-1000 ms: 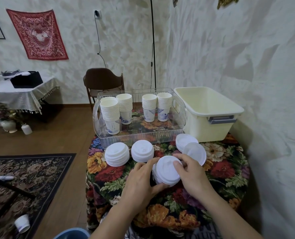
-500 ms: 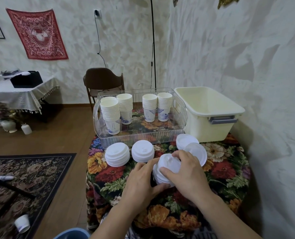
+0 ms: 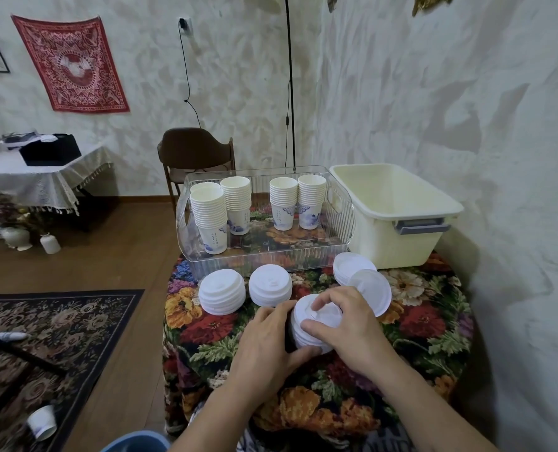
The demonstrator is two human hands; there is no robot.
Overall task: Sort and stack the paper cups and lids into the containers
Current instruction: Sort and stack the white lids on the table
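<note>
A stack of white lids (image 3: pixel 307 324) stands on the floral tablecloth (image 3: pixel 427 331) near the front. My left hand (image 3: pixel 267 347) grips its left side and base, and my right hand (image 3: pixel 349 324) curls over its top and right side. Two more lid stacks (image 3: pixel 222 290) (image 3: pixel 270 284) stand to the left. A lower pile of lids (image 3: pixel 352 267) with a loose lid (image 3: pixel 373 290) leaning on it lies to the right. Several stacks of paper cups (image 3: pixel 210 216) fill the clear tray (image 3: pixel 264 256). The cream bin (image 3: pixel 391 207) behind right looks empty.
The wall runs close along the table's right side. A brown chair (image 3: pixel 196 151) stands behind the tray. A paper cup (image 3: pixel 41 422) lies on the floor by the patterned rug (image 3: pixel 59 324). A blue rim (image 3: pixel 134 443) shows at the bottom edge.
My right hand has slid from the stack's right edge over its top, fingers now curled across the uppermost lid. My left hand has kept its hold on the stack's left side.
</note>
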